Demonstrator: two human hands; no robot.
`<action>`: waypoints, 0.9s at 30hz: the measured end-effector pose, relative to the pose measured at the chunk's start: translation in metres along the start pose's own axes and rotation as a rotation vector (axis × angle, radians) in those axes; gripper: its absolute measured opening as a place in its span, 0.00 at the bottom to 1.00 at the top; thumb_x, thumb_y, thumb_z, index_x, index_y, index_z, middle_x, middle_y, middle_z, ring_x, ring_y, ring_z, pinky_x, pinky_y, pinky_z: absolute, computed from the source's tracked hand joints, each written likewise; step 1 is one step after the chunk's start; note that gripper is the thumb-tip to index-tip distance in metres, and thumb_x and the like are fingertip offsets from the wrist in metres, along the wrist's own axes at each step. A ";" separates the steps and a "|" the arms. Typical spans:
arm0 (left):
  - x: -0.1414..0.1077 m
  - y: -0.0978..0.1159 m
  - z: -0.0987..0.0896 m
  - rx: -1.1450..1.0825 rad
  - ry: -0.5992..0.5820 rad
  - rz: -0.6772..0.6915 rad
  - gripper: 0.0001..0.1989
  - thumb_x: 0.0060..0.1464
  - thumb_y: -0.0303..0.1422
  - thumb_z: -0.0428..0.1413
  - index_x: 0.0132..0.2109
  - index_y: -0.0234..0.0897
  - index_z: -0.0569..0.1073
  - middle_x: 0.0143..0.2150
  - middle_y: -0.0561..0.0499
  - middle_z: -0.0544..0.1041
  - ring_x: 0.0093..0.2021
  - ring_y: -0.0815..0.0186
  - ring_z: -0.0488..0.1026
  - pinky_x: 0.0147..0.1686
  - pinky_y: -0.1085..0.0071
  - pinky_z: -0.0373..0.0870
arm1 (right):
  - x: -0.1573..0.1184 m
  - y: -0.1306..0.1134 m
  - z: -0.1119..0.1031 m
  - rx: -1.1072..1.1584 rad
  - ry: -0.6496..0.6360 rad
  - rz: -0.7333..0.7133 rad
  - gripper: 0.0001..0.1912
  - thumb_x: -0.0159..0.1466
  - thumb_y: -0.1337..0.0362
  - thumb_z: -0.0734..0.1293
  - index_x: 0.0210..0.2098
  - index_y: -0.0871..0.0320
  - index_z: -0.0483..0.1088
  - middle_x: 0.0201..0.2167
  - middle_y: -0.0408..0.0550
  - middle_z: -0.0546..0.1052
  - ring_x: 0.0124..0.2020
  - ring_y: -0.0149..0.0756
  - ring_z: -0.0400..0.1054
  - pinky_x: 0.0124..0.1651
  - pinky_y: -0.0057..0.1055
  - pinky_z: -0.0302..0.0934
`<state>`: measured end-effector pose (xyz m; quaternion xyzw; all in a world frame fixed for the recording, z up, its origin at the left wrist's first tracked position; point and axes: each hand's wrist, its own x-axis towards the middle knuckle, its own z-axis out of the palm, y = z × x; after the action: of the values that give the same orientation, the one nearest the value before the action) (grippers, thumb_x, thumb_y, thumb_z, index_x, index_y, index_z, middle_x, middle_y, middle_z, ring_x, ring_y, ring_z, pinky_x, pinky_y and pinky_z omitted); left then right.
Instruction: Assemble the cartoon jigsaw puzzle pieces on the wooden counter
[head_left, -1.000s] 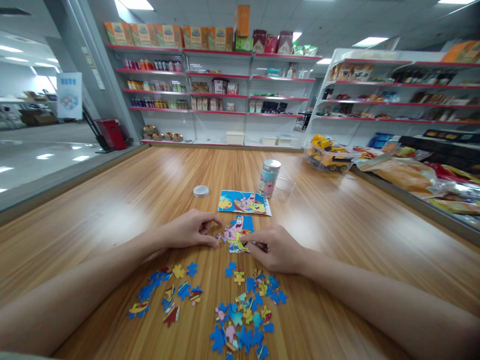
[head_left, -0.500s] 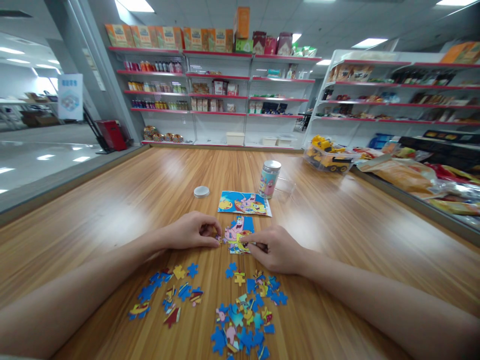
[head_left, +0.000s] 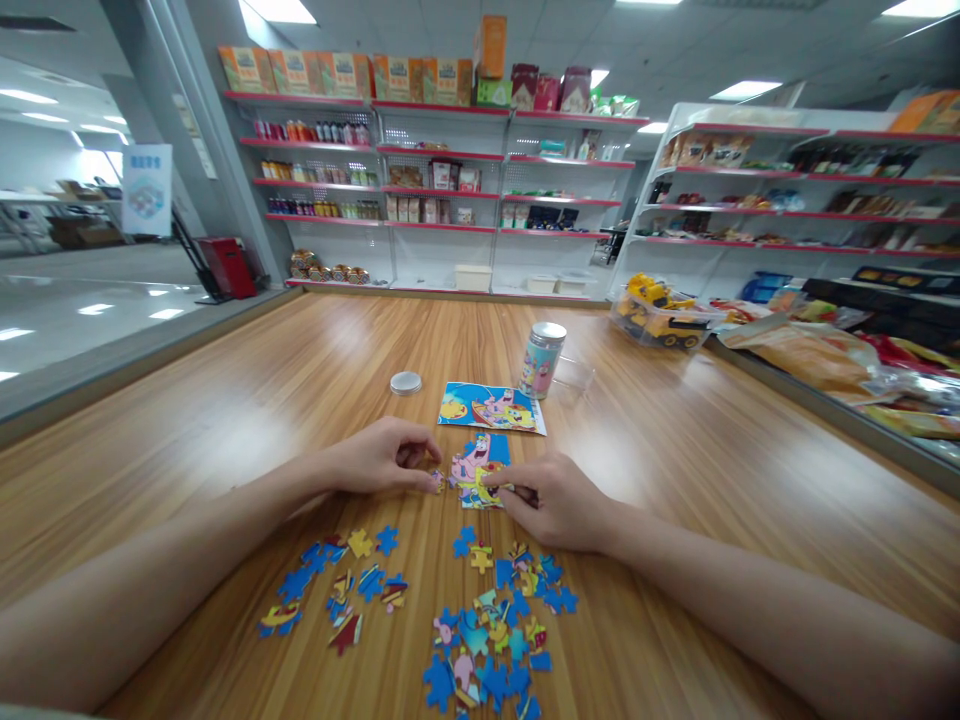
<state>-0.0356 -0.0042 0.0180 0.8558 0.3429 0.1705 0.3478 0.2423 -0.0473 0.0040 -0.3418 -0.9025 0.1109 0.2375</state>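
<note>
A joined section of a cartoon jigsaw puzzle (head_left: 471, 464) lies flat on the wooden table between my hands. At its left edge, my left hand (head_left: 390, 456) pinches a small jigsaw piece (head_left: 437, 481) between thumb and fingers; whether the piece touches the section I cannot tell. From the other side my right hand (head_left: 559, 500) holds the section down, index fingertip on the yellow part and thumb by the lower right edge. Just beyond lies the picture card (head_left: 491, 408). Loose blue and yellow pieces (head_left: 491, 640) spread nearer to me, with another loose group (head_left: 345, 590) to the left.
A cartoon-printed can (head_left: 542, 362) stands at the card's right corner, beside a clear plastic container (head_left: 576, 374). Left of the card is a round lid (head_left: 406, 382). Further right are a bin of yellow toy trucks (head_left: 664, 318) and packaged goods (head_left: 795, 355). Stocked shelves (head_left: 442, 190) rise behind the table.
The view has shifted very slightly. My left hand and its piece have barely moved at the puzzle's left edge; my right hand keeps its place on the section.
</note>
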 end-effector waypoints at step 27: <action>-0.004 -0.001 -0.001 0.135 0.067 0.167 0.09 0.61 0.33 0.54 0.45 0.34 0.74 0.31 0.52 0.67 0.27 0.70 0.63 0.26 0.75 0.60 | 0.000 0.001 0.002 0.010 0.027 -0.013 0.13 0.61 0.68 0.63 0.41 0.57 0.78 0.24 0.45 0.78 0.20 0.28 0.66 0.25 0.24 0.51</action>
<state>-0.0394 -0.0058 0.0173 0.8967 0.2926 0.2036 0.2624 0.2412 -0.0468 0.0018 -0.3364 -0.9007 0.1093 0.2522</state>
